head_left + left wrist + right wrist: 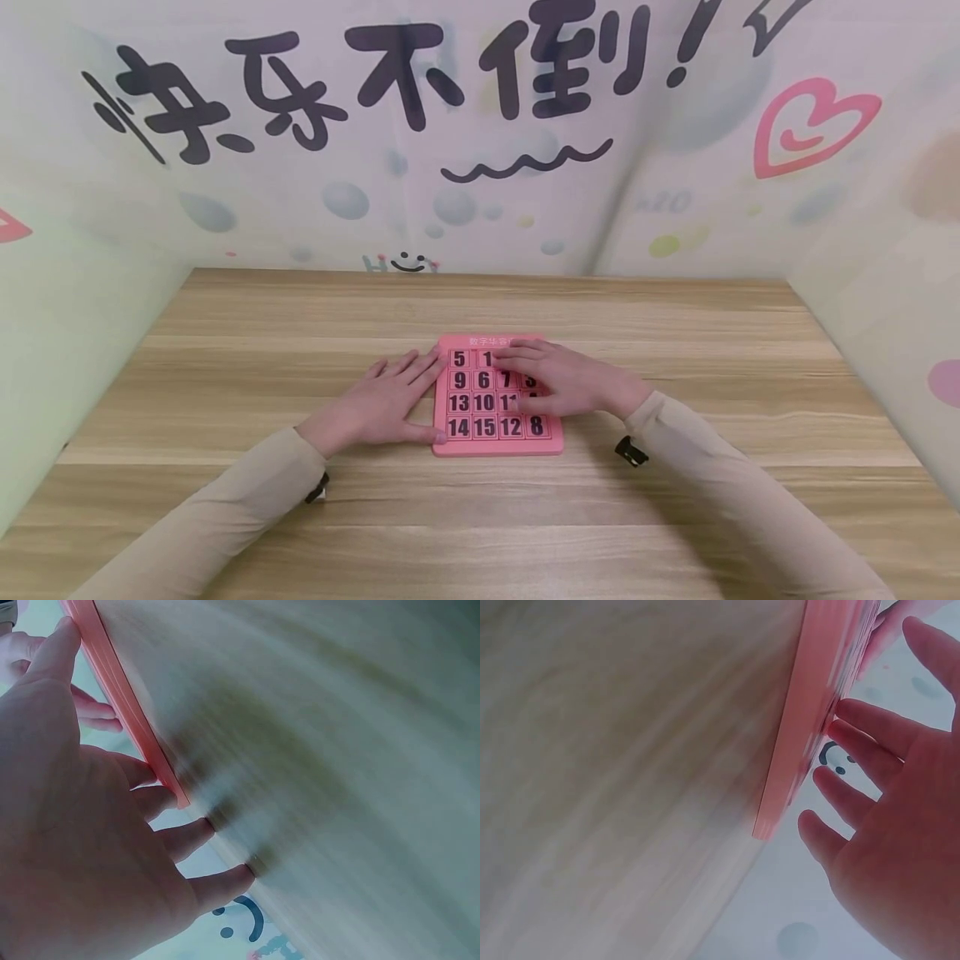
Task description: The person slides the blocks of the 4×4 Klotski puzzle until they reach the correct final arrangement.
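Note:
A pink sliding number puzzle [498, 447] lies flat on the wooden table, its black-numbered tiles set in rows inside a raised frame. Along its left side rests my left hand [386, 404], fingers spread, with the thumb at the lower left corner of the frame. In the left wrist view, two fingertips of that hand touch the table beyond the frame's end. My right hand [564, 379] reaches over the puzzle from the right, fingertips on the upper tiles near the 1, thumb near the 11. It hides part of the right-hand columns. Neither hand grips anything.
The wood-grain table [480, 533] runs back to a printed white backdrop [300, 208] with large black characters. Pale side panels stand left and right. A dark wrist strap [632, 451] shows under the right sleeve, another [318, 487] under the left.

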Tool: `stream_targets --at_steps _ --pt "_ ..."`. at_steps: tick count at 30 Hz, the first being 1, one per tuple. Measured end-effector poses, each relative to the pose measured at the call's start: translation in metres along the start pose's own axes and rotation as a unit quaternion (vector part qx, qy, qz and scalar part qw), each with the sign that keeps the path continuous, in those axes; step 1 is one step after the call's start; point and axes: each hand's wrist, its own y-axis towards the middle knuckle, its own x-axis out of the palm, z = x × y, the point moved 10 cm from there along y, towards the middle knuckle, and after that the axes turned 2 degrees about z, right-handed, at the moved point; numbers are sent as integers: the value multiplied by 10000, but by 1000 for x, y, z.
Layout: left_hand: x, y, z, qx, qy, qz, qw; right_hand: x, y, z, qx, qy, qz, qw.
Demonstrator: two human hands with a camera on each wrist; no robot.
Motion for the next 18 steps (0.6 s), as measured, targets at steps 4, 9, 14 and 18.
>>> stream_targets --at_steps 4,9,14,18 --pt "0 0 0 1 2 11 10000 0 1 -2 44 -12 -63 10000" --pt "1 1 0 10 8 25 10000 0 4 -5 21 -36 -92 9999" --pt "1 1 0 8 34 15 10000 2 6 -5 -6 -58 -93 9999" --pt "0 0 0 14 13 9 10000 1 6 -6 -28 -55 -66 10000"
